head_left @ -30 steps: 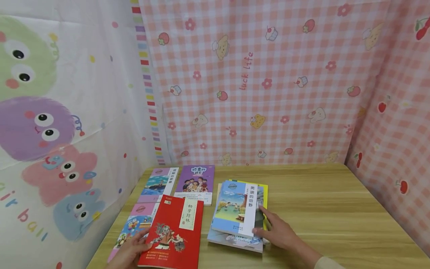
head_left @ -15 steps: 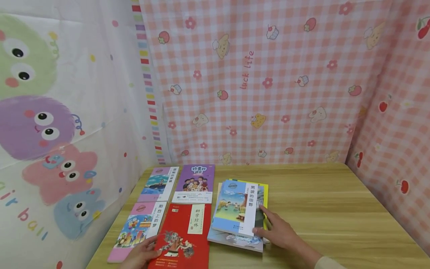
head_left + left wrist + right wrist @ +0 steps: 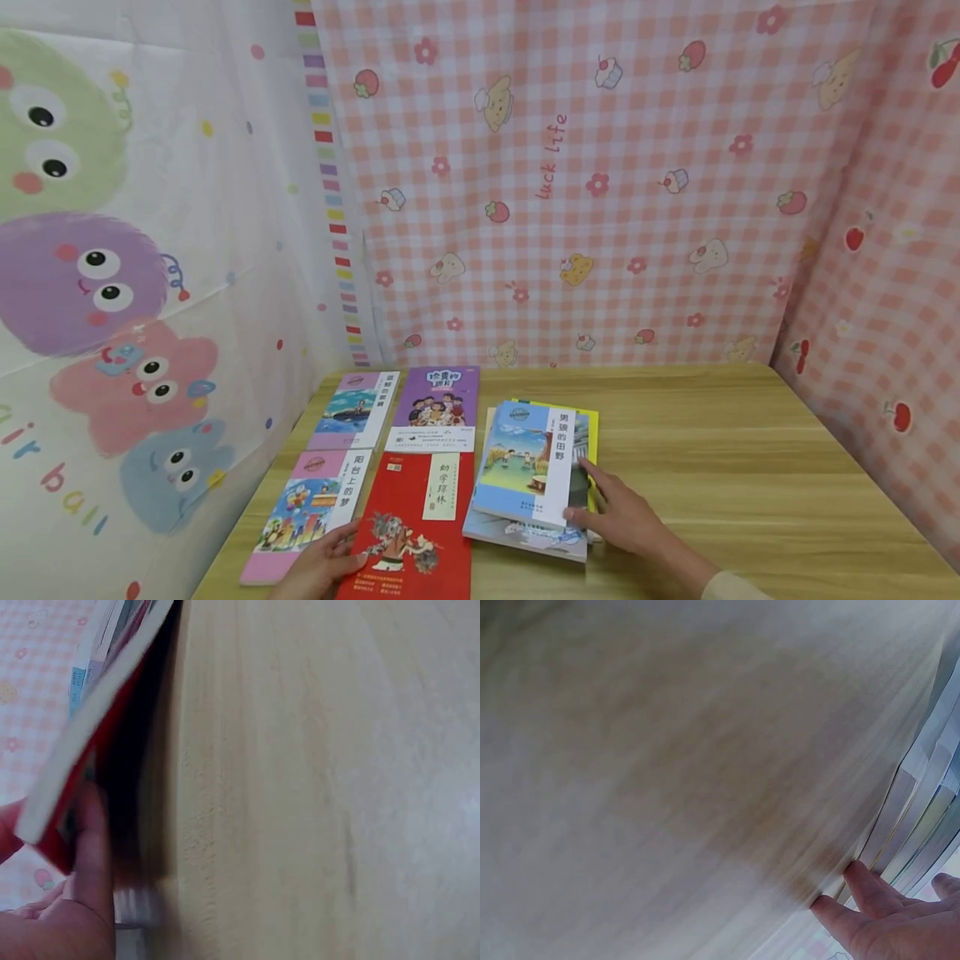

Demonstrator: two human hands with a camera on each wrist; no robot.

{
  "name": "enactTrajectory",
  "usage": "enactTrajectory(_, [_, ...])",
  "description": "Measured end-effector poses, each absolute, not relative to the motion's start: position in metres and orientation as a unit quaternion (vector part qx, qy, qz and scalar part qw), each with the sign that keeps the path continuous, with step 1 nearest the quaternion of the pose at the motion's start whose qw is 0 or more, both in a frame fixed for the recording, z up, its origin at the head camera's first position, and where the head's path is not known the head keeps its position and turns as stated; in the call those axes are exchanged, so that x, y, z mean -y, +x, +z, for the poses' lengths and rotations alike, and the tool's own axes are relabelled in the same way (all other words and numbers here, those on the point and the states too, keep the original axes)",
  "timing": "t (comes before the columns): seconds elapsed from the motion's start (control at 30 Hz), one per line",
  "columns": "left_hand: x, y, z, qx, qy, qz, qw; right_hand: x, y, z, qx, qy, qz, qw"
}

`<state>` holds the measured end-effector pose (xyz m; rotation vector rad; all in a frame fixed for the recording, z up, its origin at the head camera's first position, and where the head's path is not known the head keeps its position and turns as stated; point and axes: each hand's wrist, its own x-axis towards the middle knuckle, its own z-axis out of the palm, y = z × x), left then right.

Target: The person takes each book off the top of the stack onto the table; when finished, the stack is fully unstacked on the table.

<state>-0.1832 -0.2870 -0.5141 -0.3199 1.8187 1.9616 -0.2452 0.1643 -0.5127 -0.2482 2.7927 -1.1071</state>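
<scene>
A red book (image 3: 420,521) lies at the front left, its far edge right at the near edge of a purple book (image 3: 438,408). At its left edge, my left hand (image 3: 318,567) pinches it between thumb and fingers. In the left wrist view the red book's pages (image 3: 97,712) slant over the table, with a dark gap beneath. My right hand (image 3: 626,517) rests against the right side of an uneven stack of books, fingers extended. On top of that stack lies a blue book (image 3: 517,467). The right wrist view shows the fingers (image 3: 866,892) beside the stacked page edges (image 3: 922,795).
Two pink-bordered books, one farther (image 3: 348,412) and one nearer (image 3: 307,508), lie in a column along the table's left side. Bare wooden tabletop (image 3: 720,483) spreads right of the stack. A pink checked curtain (image 3: 570,208) hangs behind, and a white printed cloth (image 3: 247,208) at left.
My left hand has moved the red book right and toward me, off the pink-bordered and purple books, and straightened it below the purple one. My right hand stays at the stack.
</scene>
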Motion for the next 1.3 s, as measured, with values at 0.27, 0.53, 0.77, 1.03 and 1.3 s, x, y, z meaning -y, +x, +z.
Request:
enactTrajectory(0.27, [0.282,-0.188,-0.494,-0.748,-0.144,0.624,0.174,-0.164,-0.244,-0.511,-0.925,-0.083,-0.366,0.062])
enactTrajectory(0.53, [0.265,-0.199,-0.478,-0.779,-0.112,0.606,0.115,-0.165,-0.245,-0.511,-0.922,-0.080,-0.372,0.072])
enactTrajectory(0.77, [0.237,-0.215,-0.475,-0.766,-0.015,0.629,0.135,-0.164,-0.248,-0.508,-0.914,-0.071,-0.389,0.087])
enactTrajectory(1.03, [0.194,-0.243,-0.478,-0.789,0.032,0.598,0.137,-0.159,-0.250,-0.505,-0.903,-0.047,-0.422,0.062])
enactTrajectory(1.3, [0.165,-0.264,-0.493,-0.791,0.021,0.591,0.158,-0.149,-0.248,-0.502,-0.886,-0.005,-0.461,0.045])
